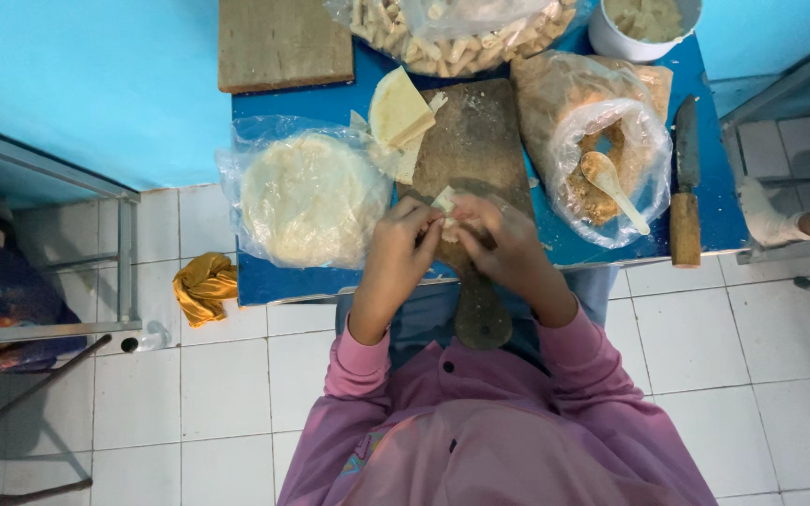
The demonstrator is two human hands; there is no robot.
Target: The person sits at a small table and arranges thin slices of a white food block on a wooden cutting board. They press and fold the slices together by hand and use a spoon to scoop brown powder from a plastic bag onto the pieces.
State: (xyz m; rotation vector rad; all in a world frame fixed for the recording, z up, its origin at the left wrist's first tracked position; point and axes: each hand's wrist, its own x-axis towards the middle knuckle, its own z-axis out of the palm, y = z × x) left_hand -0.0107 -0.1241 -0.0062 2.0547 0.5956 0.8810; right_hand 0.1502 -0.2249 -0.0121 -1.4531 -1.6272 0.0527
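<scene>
My left hand [403, 251] and my right hand [497, 245] meet over a dark wooden cutting board [476, 141] and together pinch a small pale folded wrapper [445, 208]. Only a corner of the wrapper shows between the fingers. A stack of round pale wrappers [304, 199] lies in a clear plastic bag just left of my left hand. Some cut wedge-shaped wrappers [397, 111] rest at the board's top left corner. Both arms wear pink sleeves.
A small blue table [555, 245] carries everything. A clear bag of brown crumbly filling [581, 189] with a wooden spoon [609, 184] sits at the right, beside a knife [686, 187]. A bag of finished rolls [454, 49], a white bowl [611, 41] and a second board [281, 43] lie at the back. A yellow cloth [202, 285] hangs at left.
</scene>
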